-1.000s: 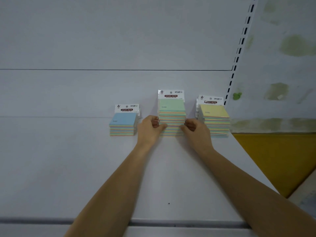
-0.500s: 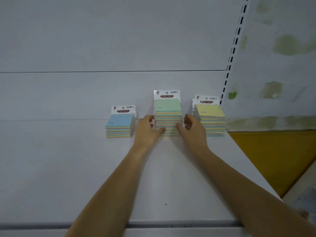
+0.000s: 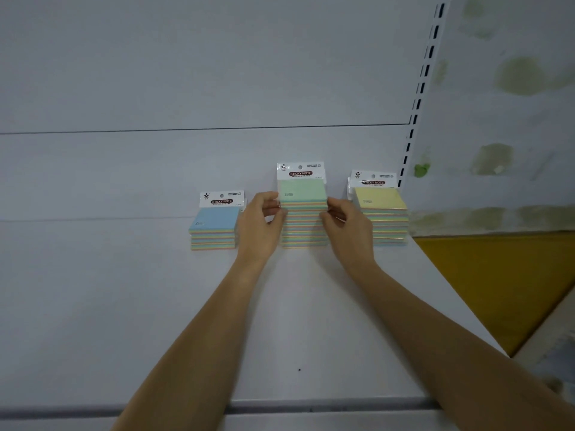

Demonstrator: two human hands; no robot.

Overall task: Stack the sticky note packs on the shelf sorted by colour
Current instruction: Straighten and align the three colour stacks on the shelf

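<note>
— Which colours are shown on the tops?
— Blue is seen on the left stack (image 3: 214, 227), green on the middle stack (image 3: 303, 194), yellow on the right stack (image 3: 381, 199).
— And the sides?
— Thin pastel stripes are shown, possibly with orange among them.
— The shelf (image 3: 124, 306)?
— Pale grey-white. The header cards (image 3: 300, 171) are white with a dark red label.

three sticky note stacks (image 3: 214, 227) (image 3: 303, 194) (image 3: 382, 200), two hands (image 3: 258, 227) (image 3: 350, 231), one shelf (image 3: 93, 306)
</note>
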